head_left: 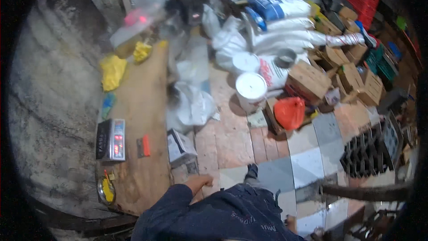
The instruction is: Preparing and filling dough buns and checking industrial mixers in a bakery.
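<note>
Grip unreadable at the frame's lower centre: whether left hand [204,181] or right hand [291,224] is parted or closed can't be made out. Left of centre, the box [183,149] beside the desk [145,174] could be knocked by a careless left-hand swing.

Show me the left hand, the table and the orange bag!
Left hand [203,180]: head view, its middle.
Table [139,100]: head view, bare wooden top.
Orange bag [289,113]: head view, its middle.
</note>
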Tool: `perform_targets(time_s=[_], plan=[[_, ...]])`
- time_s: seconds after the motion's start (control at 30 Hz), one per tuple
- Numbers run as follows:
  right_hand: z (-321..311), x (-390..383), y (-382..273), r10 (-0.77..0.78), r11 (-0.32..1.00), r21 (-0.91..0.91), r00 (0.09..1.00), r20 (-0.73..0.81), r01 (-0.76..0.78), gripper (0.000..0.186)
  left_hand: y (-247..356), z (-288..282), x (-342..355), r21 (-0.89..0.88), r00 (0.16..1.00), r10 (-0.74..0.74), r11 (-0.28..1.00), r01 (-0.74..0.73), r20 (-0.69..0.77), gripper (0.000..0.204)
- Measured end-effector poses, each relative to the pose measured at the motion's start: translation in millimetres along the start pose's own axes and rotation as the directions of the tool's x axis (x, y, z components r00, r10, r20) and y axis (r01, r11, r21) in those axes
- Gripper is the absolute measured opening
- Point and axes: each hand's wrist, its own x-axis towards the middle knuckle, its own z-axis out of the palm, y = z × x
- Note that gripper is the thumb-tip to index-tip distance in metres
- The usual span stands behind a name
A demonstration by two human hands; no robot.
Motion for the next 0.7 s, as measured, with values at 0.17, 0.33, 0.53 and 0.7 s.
perform_targets(time_s=[0.17, 0.33, 0.53, 0.7], plan=[[-46, 261, -290, -0.560, 0.577, -0.785, 0.809, -0.179, 0.226, 0.031, -119, 7, -37, -0.139, 0.931, -0.128, 0.987, 0.085, -0.342, 0.037], [48, 249, -712, -0.918, 0.377, -0.500, 0.385, -0.091, 0.780, 0.030, -101, -55, -94, -0.751, 0.705, -0.608, 0.640, 0.163, -0.365, 0.050], [221, 264, -880, -0.923, 0.298, -0.289, 0.352, 0.155, 0.910, 0.026, -155, -88, -34, -0.632, 0.691, -0.297, 0.716, -0.296, -0.659, 0.045], [255, 321, -793, -0.683, 0.295, -0.444, 0.512, 0.521, 0.846, 0.033, -234, -170, -26, -0.772, 0.932, -0.255, 0.635, -0.038, -0.256, 0.042]])
